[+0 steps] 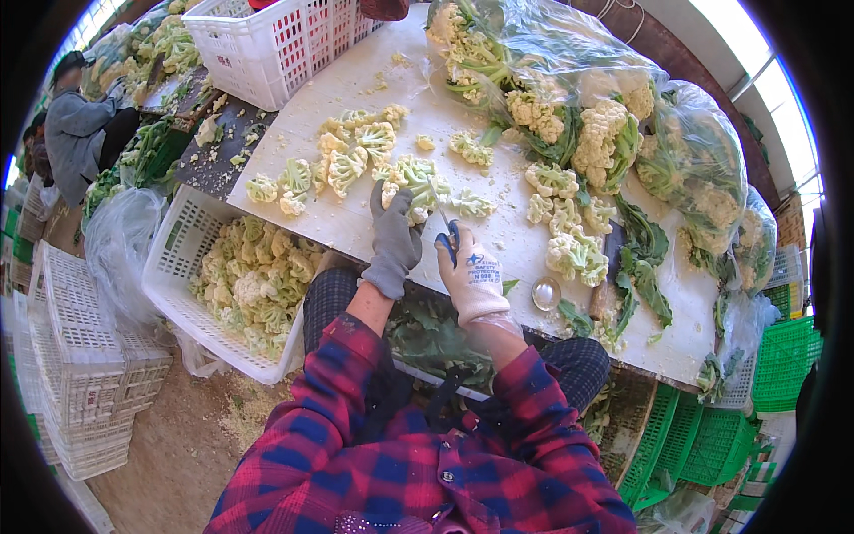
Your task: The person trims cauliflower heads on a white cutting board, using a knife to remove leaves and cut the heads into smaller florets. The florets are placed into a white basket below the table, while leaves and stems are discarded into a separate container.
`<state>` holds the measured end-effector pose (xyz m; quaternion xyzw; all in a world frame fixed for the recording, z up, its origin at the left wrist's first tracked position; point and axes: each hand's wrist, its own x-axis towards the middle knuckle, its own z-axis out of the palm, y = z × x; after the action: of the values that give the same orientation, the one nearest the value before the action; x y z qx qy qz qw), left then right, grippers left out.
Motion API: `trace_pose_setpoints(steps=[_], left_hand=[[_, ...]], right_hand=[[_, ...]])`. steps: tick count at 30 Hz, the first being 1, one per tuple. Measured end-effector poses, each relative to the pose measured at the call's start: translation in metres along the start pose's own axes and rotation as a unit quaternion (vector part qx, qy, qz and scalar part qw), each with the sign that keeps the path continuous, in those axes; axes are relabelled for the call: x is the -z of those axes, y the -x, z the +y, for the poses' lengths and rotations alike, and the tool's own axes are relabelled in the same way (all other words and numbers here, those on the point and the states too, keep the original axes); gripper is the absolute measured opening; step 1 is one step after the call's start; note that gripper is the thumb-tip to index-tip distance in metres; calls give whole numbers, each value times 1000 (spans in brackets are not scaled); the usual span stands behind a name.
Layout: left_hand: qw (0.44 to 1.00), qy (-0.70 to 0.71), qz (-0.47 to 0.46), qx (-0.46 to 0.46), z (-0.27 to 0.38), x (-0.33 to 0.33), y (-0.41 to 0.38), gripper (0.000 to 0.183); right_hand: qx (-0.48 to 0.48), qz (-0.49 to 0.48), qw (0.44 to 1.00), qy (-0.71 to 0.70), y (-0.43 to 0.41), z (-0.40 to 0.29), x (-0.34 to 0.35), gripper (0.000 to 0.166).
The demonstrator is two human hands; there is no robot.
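Note:
My left hand (392,237), in a grey glove, holds a cauliflower piece (415,175) on the white board (360,233). My right hand (470,267), in a white glove with blue on the fingers, grips a small knife (438,200), its blade against the right side of that piece. Cut cauliflower florets (347,167) lie just beyond my left hand, and a loose piece (472,203) lies right of the blade. More pieces (575,253) are farther right, beside a round metal dish (546,294) and a large knife with a wooden handle (599,300).
A white crate of florets (267,360) stands at my left, below the board. Bagged cauliflower heads (594,60) are piled at the back right. A white basket (267,60) stands at the back left. Stacked crates (87,374) and a seated co-worker (83,133) are farther left. Green crates (720,447) stand at right.

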<state>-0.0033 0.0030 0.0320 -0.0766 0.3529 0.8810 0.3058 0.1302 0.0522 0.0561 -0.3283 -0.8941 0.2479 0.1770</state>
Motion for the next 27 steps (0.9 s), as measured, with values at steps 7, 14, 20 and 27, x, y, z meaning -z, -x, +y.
trace_pose_setpoints(steps=[7,14,20,27], left_hand=[[995,-97,-22,14,20,11,-10,65],[979,-135,-136,65,48,19,-23,59],[967,-112,-195,121,40,35,-38,38],[980,-24,-161,116,37,33,-38,26]], right_hand=[[0,-123,991,-52,-18,-3,43,45],[-6,-251,968,-9,-43,-3,79,43],[25,-221,975,10,-51,2,49,44],[-134,-139,980,-37,-60,-9,-8,51]])
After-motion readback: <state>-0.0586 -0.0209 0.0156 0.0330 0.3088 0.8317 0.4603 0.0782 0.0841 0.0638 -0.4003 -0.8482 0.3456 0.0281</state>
